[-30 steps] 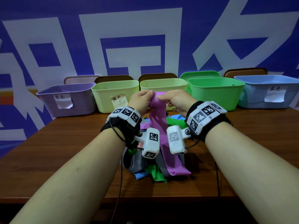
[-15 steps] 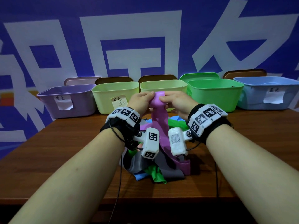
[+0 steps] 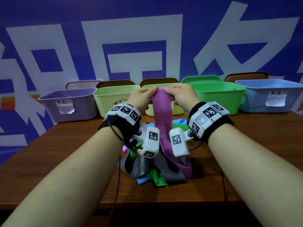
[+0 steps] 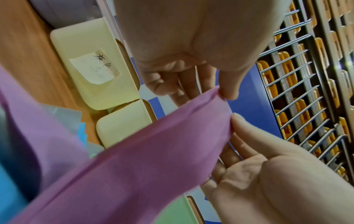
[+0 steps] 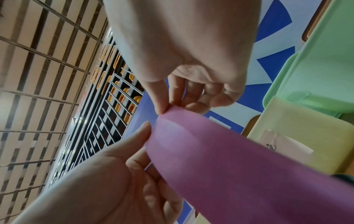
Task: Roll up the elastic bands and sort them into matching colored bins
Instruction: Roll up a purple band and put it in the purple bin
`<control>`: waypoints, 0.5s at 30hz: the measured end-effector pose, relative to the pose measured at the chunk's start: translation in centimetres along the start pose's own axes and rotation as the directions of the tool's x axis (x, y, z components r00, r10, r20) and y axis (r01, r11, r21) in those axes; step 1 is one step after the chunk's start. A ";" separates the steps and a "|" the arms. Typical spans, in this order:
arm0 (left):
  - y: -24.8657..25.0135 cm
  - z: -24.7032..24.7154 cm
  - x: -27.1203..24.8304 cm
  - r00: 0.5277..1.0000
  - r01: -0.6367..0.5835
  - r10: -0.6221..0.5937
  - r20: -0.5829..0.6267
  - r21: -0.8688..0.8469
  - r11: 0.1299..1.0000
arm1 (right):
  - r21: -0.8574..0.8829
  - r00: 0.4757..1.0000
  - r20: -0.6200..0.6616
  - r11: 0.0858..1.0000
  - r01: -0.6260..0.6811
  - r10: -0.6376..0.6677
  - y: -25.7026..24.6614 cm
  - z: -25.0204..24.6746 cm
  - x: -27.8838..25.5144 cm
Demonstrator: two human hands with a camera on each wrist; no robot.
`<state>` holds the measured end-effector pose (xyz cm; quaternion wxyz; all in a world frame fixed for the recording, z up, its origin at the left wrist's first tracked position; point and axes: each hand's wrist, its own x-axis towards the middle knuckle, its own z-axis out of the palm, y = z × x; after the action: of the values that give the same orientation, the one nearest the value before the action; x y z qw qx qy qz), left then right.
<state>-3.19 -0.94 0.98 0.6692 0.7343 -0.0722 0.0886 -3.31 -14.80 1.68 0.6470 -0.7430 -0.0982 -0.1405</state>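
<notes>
A purple elastic band [image 3: 161, 112] hangs in the air from both hands, and its lower end trails into the pile of bands [image 3: 157, 171] on the table. My left hand [image 3: 144, 97] pinches the left corner of its top edge between thumb and fingers. My right hand [image 3: 180, 95] pinches the right corner. In the left wrist view the left hand [image 4: 224, 95] nips the purple band [image 4: 153, 151] at its edge. The right wrist view has the right hand [image 5: 162, 110] pinching the purple band [image 5: 229, 151]. The purple bin [image 3: 68, 104] stands at the far left of the row.
Along the table's far edge stand two yellow-green bins [image 3: 111, 95], a green bin [image 3: 219, 94] and a blue bin [image 3: 268, 95]. The pile holds grey, green and blue bands. Bare wooden table [image 3: 65, 153] lies on either side of my forearms.
Both hands have lifted the purple band a little higher. Its top end was bunched half a second ago and is now spread flat between the two pinches. The tail has drawn up.
</notes>
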 end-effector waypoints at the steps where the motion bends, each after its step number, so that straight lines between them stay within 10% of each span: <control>1: 0.4 -0.1 -0.1 1.000 -0.014 0.013 0.010 0.008 1.000 | -0.001 1.000 -0.006 1.000 0.010 -0.010 -0.4 -0.1 0.1; 15: 9.6 0.0 -3.7 0.978 -0.190 0.202 0.051 -0.182 0.965 | 0.161 0.984 -0.001 0.971 0.177 -0.179 -8.0 -2.2 -1.6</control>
<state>-8.94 -1.87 9.45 0.7165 0.6641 -0.1749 0.1223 -7.64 -15.78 8.87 0.6889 -0.6775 -0.1799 -0.1844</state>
